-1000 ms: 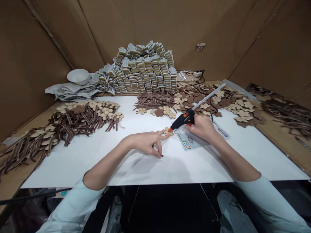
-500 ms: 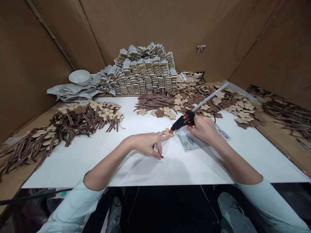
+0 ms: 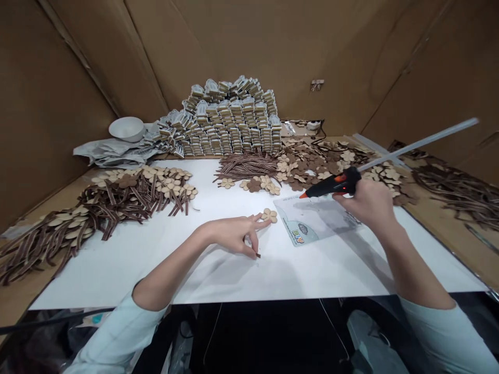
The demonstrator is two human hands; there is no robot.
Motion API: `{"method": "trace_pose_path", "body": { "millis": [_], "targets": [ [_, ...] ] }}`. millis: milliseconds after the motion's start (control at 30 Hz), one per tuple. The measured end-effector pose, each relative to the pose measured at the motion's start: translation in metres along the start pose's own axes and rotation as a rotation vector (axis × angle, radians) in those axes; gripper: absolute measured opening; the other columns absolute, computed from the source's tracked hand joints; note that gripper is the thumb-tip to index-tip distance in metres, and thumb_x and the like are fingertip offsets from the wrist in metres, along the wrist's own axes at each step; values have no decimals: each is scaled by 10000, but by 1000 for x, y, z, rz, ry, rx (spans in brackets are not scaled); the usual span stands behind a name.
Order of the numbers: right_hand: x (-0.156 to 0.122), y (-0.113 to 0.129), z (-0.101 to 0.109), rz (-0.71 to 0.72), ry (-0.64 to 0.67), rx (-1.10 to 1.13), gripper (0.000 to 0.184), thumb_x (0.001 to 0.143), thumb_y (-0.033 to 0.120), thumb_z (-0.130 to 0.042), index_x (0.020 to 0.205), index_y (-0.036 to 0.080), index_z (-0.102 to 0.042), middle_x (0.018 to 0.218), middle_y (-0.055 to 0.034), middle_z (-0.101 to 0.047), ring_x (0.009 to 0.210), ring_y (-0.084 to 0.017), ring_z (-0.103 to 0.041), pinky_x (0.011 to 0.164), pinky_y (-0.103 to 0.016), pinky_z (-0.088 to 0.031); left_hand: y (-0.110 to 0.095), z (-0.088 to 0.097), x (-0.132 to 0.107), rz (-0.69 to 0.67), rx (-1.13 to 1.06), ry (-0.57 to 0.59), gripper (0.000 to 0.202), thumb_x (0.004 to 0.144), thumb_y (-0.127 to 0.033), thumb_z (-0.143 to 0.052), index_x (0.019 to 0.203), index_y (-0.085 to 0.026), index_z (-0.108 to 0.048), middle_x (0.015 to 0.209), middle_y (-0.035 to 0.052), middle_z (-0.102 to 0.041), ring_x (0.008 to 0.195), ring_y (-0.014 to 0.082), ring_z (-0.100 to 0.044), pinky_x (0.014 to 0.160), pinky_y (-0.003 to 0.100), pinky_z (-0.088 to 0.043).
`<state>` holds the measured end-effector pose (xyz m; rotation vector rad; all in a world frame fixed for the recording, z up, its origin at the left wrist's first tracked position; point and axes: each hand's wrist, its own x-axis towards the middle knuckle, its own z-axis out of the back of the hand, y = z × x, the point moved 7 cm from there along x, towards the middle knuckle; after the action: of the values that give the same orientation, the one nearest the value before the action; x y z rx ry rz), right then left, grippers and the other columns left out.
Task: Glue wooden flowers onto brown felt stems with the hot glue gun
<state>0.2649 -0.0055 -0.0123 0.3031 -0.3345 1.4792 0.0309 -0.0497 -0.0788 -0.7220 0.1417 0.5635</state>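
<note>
Two bare hands work over a white board [image 3: 117, 259]. Just nearer than the wooden flower [image 3: 269, 215], the left hand [image 3: 234, 236] rests on the board with thumb and a curled finger pinched together on a small brown scrap [image 3: 258, 255], while an outstretched fingertip touches the flower's near-left petal. The flower lies flat, just left of a clear printed sleeve [image 3: 312, 221]. It looks thin, light and stiff, likely to skid on the smooth board and to snap at a petal neck, so it is best pressed at the centre or lifted by its edges. Right of the flower and raised above the sleeve, the right hand [image 3: 368, 201] is clamped round a black glue gun [image 3: 331, 184], whose orange nozzle points towards the flower, well apart. Beyond the flower lie loose cut-out heaps [image 3: 312, 161], then stacked packs [image 3: 234, 122].
</note>
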Motion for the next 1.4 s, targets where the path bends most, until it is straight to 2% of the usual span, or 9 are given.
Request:
{"method": "trace_pose_path", "body": {
  "millis": [167, 467, 700, 833, 933, 1000, 1100, 1233, 1400],
  "targets": [
    [-10, -21, -41, -83, 266, 296, 320, 689, 485, -513, 597, 179, -503, 507, -33, -504, 514, -186, -491, 473, -279, -327, -2, 14, -1, -47, -105, -158, 117, 700, -241, -612, 745, -217, -718, 1341, 18, -421, 1241, 236, -352, 946, 268, -320],
    [-23, -17, -53, -41, 289, 368, 300, 695, 459, -497, 613, 170, -493, 621, -47, -535, 614, -190, -520, 554, -289, -391, 11, 38, -9, 103, -487, -352, 87, 616, -204, -629, 565, -180, -695, 1125, 52, -586, 1050, 236, -510, 904, 302, -358],
    [-26, -19, -51, 51, 234, 335, 416, 663, 523, -520, 789, 127, -527, 811, -101, -524, 811, -240, -496, 681, -337, -406, 40, 36, -6, 276, -872, -627, 179, 582, -309, -682, 629, -137, -690, 843, 84, -681, 877, 217, -586, 835, 333, -422],
    [-35, -30, -30, -15, 133, 284, 486, 644, 419, -575, 1003, 104, -493, 969, -145, -524, 944, -278, -467, 755, -357, -396, 41, 27, -4, 314, -1018, -622, 287, 544, -365, -719, 666, -108, -681, 755, 93, -684, 684, 174, -610, 694, 301, -480],
    [-47, -31, -1, -154, 49, 217, 394, 659, 361, -570, 952, 102, -516, 969, -165, -541, 926, -284, -489, 731, -353, -402, 39, 23, -3, 315, -1053, -581, 308, 530, -377, -733, 671, -109, -678, 765, 95, -687, 641, 158, -617, 643, 275, -490],
    [-52, -10, 10, -124, 162, 328, 301, 690, 381, -550, 878, 146, -536, 807, -98, -586, 760, -228, -541, 638, -312, -414, 38, 21, -1, 305, -1060, -551, 305, 537, -375, -733, 675, -109, -680, 792, 103, -689, 641, 155, -622, 639, 267, -493],
    [-54, 53, 14, 115, 441, 575, 211, 746, 382, -509, 791, 185, -569, 735, -44, -620, 678, -165, -566, 602, -254, -417, 34, 20, 2, 261, -1043, -519, 284, 568, -368, -720, 685, -111, -688, 821, 112, -691, 662, 156, -627, 641, 258, -495],
    [-35, 116, 10, 249, 499, 733, 196, 766, 274, -503, 895, 152, -587, 762, -46, -645, 680, -132, -585, 586, -215, -411, 24, 21, 4, 201, -998, -498, 279, 590, -358, -707, 708, -105, -698, 802, 111, -693, 674, 167, -629, 651, 271, -498],
    [-25, 147, -18, 354, 805, 927, 124, 710, 211, -538, 675, 113, -606, 491, 22, -536, 418, -65, -453, 445, -192, -345, 18, 21, 6, 165, -1002, -498, 257, 594, -327, -702, 713, -99, -702, 773, 103, -695, 658, 162, -625, 644, 273, -495]
  ]
}}
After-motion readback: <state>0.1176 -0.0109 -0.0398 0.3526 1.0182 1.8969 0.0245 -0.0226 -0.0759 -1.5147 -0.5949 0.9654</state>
